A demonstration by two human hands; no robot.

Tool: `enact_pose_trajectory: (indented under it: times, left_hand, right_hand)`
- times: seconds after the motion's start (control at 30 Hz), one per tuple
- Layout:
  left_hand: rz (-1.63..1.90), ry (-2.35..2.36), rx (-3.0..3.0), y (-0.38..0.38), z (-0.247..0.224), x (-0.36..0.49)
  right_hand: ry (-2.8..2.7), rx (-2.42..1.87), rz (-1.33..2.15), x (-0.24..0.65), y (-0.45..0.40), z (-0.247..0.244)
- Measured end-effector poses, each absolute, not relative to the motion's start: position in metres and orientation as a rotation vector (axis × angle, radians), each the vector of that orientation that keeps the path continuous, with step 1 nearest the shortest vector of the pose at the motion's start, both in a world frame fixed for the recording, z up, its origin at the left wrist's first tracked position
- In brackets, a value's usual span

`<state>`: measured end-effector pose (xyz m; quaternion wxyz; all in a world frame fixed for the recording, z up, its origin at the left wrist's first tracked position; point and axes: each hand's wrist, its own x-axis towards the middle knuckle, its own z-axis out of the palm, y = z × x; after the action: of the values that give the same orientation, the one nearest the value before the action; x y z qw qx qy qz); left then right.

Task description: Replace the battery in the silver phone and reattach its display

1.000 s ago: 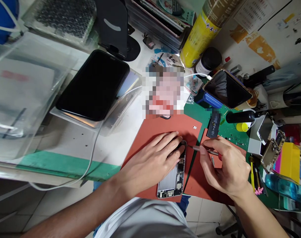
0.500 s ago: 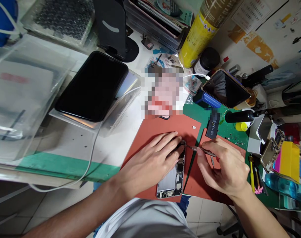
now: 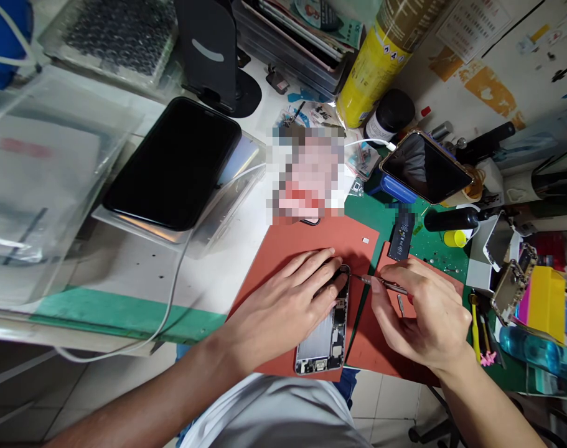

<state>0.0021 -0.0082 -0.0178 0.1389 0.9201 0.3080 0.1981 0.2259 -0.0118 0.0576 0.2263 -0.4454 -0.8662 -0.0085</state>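
Note:
An opened phone housing (image 3: 318, 345) with its inner parts showing lies on a red-brown mat (image 3: 264, 267). My left hand (image 3: 292, 298) rests over its upper part, fingers stretched out and lying across it; they hide much of that end. In a pen-like pinch, my right hand (image 3: 418, 311) holds a slim metal tool with a ribbed grip (image 3: 366, 279). The tool's thin tip reaches the housing's upper right edge, close to my left fingertips. Whether the tip touches a screw or another part is too small to tell. Above my right hand lies a black phone battery (image 3: 401, 235).
A dark phone (image 3: 175, 162) lies on a clear box at left, with a white cable (image 3: 173, 298) hanging nearby. Another phone (image 3: 427, 167) leans on a blue stand. A yellow spray can (image 3: 371, 81) stands behind. Tools and opened phone parts (image 3: 511, 280) crowd the right.

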Motion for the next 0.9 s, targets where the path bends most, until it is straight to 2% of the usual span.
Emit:
enact_pose_trajectory:
  times: [0.53,0.9]
  left_hand:
    - [0.546,0.900,2.679,-0.008,-0.018,0.002]
    - [0.510,0.880,2.704,-0.008,-0.020,0.001]
  right_hand:
    - [-2.364,-1.256,-0.123,0.228,-0.015,0.054]
    - [-1.984,-1.513,-0.164,0.233,-0.044,0.035]
